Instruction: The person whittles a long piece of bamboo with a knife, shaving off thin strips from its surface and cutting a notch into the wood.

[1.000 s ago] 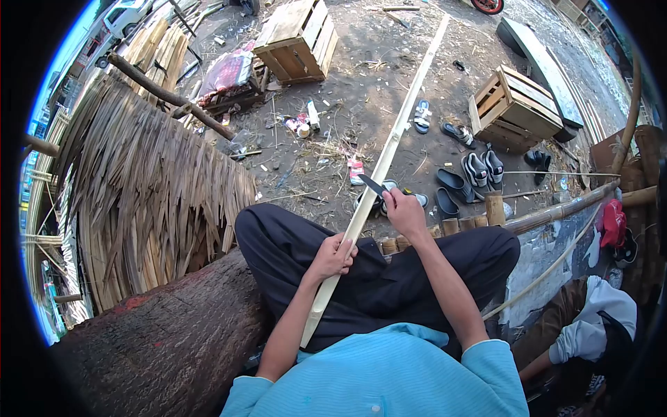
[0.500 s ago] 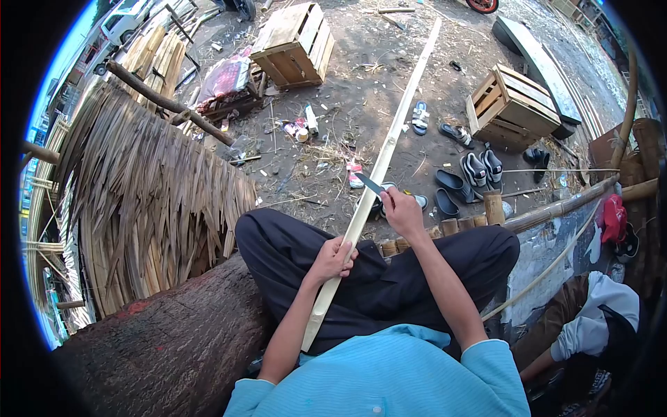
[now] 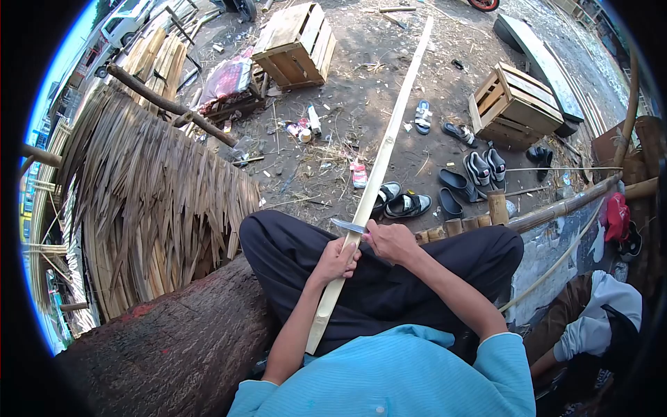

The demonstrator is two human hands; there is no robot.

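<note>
From left to right, a wide brown panel of dried leaves [image 3: 160, 187] is near ten o'clock from the hands, and next the left hand [image 3: 337, 260] has its fingers closed around a long, flat, pale yellow bamboo strip [image 3: 387, 142], which runs from seven o'clock, over dark cloth trousers [image 3: 278, 243], to one o'clock. Just beyond this hand, a small knife with a grey metal blade [image 3: 347, 226] crosses the strip, and the right hand [image 3: 390, 242], at about two o'clock from the left one, keeps its fingers folded firmly on the mostly hidden handle.
</note>
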